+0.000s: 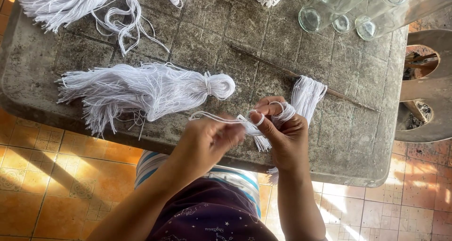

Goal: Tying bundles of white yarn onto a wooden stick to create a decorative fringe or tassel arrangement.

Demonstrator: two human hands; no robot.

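Two hands grip white thread [249, 125]: left hand [207, 144] pinching, right hand [282, 132] looped; tassel [141, 90], stick [301, 76], glasses [348, 10] crowd the table [358, 142].

left hand [207, 144] fisted, right hand [282, 130] fingers curled

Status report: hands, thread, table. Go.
Left hand pinching white thread taut. Right hand wrapped in thread loops. Tied bundle and stick alongside, clear.

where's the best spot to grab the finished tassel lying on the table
Probably at the tied neck of the tassel, just behind its round head at the right end. There the strands are bound tight, while the fringe spreads loose to the left. Come from above and pinch across the neck; the table blocks any grip from below.
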